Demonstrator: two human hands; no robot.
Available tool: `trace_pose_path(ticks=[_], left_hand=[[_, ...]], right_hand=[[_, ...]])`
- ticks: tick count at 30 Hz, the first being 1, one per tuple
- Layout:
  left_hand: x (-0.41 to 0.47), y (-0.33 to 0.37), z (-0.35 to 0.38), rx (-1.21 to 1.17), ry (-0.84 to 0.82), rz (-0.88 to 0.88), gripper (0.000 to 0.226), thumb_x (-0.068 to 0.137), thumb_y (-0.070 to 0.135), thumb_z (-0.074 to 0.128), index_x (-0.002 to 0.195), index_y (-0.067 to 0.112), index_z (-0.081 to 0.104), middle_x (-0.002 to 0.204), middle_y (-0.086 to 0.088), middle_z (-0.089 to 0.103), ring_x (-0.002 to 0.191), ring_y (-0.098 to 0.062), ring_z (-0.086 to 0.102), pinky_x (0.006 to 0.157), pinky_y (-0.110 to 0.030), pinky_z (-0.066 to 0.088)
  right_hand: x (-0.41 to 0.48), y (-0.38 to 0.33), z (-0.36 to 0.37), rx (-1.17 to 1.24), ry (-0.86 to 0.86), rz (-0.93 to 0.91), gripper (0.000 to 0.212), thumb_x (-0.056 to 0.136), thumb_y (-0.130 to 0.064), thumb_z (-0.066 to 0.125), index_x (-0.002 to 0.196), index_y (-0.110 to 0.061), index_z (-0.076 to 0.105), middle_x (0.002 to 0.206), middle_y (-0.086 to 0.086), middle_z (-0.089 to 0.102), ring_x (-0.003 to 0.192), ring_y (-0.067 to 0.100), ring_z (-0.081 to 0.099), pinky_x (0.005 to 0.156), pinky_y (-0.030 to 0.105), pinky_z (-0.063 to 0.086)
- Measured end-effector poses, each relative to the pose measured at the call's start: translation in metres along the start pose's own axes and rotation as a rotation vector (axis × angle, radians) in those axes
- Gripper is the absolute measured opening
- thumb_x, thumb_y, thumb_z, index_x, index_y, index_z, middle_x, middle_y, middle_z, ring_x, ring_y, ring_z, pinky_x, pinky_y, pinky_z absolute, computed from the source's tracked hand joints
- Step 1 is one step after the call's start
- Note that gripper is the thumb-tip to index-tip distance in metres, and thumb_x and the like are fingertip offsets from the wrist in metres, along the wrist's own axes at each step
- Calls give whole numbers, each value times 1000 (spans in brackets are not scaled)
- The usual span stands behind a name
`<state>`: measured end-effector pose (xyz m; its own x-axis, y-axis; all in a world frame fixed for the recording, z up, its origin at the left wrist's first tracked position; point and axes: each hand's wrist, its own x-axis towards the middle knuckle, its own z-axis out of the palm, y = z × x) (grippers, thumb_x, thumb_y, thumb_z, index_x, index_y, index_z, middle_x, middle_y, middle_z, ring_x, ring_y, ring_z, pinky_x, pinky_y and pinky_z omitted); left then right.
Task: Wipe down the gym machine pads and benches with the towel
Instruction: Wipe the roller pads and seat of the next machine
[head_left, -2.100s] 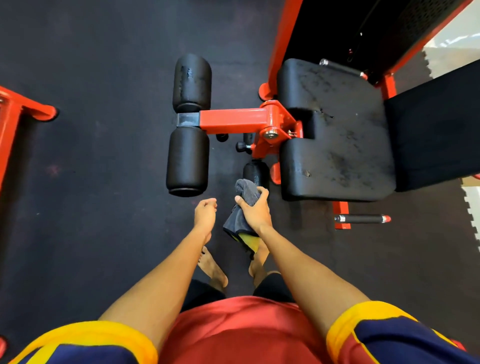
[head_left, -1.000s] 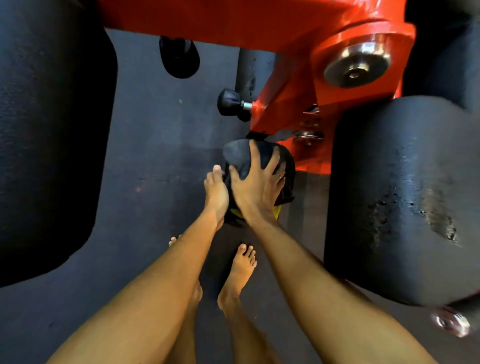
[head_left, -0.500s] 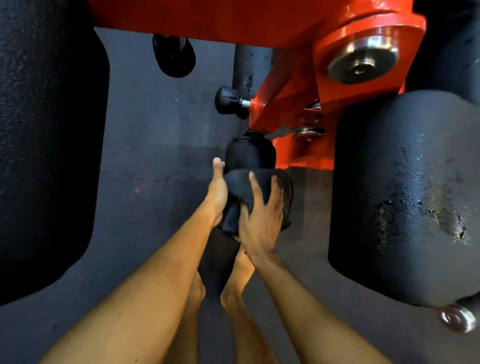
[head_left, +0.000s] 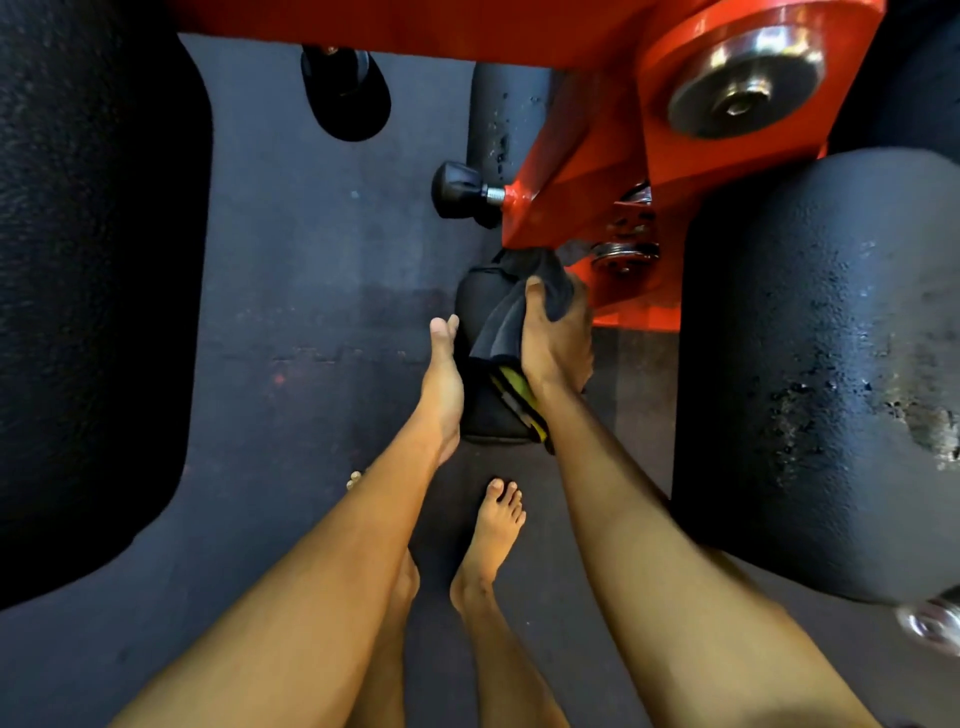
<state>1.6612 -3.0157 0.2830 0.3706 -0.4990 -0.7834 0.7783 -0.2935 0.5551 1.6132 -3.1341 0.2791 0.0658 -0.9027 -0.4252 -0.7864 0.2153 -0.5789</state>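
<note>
The right hand (head_left: 556, 340) grips a dark towel (head_left: 501, 325), its fingers curled round it on top of a small black pad (head_left: 485, 413). The left hand (head_left: 444, 376) lies flat against that pad's left side, fingers straight. Just above the hands is the red frame (head_left: 597, 171) with a black knob (head_left: 457, 189). A large pad (head_left: 810, 364) is to the right.

Single view only: a wide-angle head cam, pointed forward and steeply down, very near the machine. The orange frame (head_left: 597, 171) fills the top edge. The left pad (head_left: 93, 286) and right pad (head_left: 821, 364) crowd the side edges. The left hand (head_left: 442, 384) and the right hand (head_left: 558, 353) gripping the towel (head_left: 550, 288) sit at centre, with the bare feet (head_left: 493, 535) below centre.
</note>
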Motion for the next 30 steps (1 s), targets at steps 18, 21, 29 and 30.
trace_pose_path(ticks=[18, 21, 29, 30], left_hand=[[-3, 8, 10, -10, 73, -39, 72, 98, 74, 29, 157, 34, 35, 158, 1, 44, 141, -16, 47, 120, -43, 36], [0, 9, 9, -31, 81, -66, 70, 102, 69, 27, 150, 22, 44, 140, -4, 61, 124, -16, 60, 111, -38, 46], [-3, 13, 9, 7, 50, -68, 59, 105, 62, 24, 139, 23, 54, 121, 1, 69, 107, -10, 64, 99, -30, 48], [-1, 11, 7, 15, 39, -51, 54, 106, 61, 24, 129, 28, 60, 116, 6, 73, 104, -6, 67, 96, -29, 51]], right_hand=[[-30, 23, -10, -126, -8, -265, 71, 92, -65, 52, 156, -39, 33, 162, -3, 37, 145, 26, 42, 114, 48, 43], [-71, 67, -23, -260, -93, -443, 70, 93, -45, 57, 158, -42, 30, 169, -1, 21, 153, 25, 27, 120, 45, 35], [-76, 50, -12, -315, -30, -424, 72, 95, -29, 67, 158, -42, 34, 170, 2, 21, 155, 33, 23, 124, 52, 26], [-63, 28, -4, -321, 12, -411, 69, 96, -33, 67, 157, -40, 36, 169, 3, 24, 155, 34, 24, 122, 54, 28]])
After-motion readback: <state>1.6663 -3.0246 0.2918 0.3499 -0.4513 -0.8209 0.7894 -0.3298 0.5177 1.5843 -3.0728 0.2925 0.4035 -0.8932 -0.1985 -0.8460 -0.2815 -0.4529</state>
